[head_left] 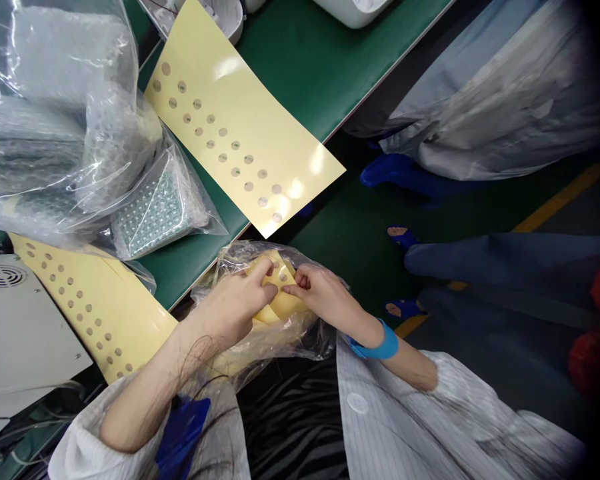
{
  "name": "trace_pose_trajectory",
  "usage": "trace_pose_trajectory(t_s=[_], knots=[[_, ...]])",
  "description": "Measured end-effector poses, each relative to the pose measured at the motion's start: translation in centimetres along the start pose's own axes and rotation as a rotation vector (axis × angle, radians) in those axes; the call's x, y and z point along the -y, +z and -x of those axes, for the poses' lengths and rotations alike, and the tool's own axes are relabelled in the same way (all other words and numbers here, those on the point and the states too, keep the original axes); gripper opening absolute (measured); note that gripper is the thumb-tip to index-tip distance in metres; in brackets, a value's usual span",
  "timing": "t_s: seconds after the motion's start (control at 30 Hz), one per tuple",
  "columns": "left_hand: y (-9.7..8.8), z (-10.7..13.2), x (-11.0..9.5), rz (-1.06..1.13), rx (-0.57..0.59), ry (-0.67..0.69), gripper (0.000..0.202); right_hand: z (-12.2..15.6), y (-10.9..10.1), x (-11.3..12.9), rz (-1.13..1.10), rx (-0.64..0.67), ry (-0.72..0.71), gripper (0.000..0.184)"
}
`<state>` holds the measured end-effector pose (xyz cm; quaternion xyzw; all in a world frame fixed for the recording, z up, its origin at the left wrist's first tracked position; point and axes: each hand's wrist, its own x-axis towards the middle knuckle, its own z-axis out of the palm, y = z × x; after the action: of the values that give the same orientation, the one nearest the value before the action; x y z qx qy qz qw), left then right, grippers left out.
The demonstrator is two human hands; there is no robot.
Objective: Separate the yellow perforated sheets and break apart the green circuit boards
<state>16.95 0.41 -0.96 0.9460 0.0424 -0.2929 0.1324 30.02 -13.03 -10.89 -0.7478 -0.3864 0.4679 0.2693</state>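
In the head view a small yellow sticker sheet with round grey dots lies between my hands. My left hand has its finger and thumb closed at the left side of this sheet. At the sheet's right edge, my right hand pinches with thumb and fingers; whether a single sticker is between them is too small to tell. Below both hands is a clear plastic bag with more yellow sheet material in it, held at my lap by the table edge. A blue band circles my right wrist.
A large yellow sticker sheet overhangs the green table, and another sheet lies left. Clear bags of bubble-wrapped items cover the table's left part. A grey metal box stands lower left. People's legs are on the right.
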Motion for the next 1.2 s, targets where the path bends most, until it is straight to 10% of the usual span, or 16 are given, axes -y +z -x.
trace_pose_trajectory(t_s=[0.93, 1.2], knots=[[-0.1, 0.6, 0.5, 0.229, 0.038, 0.113, 0.036, 1.1, 1.7, 0.4, -0.492, 0.461, -0.098, 0.039], [-0.1, 0.8, 0.6, 0.214, 0.035, 0.097, 0.038, 1.1, 1.9, 0.0, -0.504, 0.358, 0.048, 0.043]])
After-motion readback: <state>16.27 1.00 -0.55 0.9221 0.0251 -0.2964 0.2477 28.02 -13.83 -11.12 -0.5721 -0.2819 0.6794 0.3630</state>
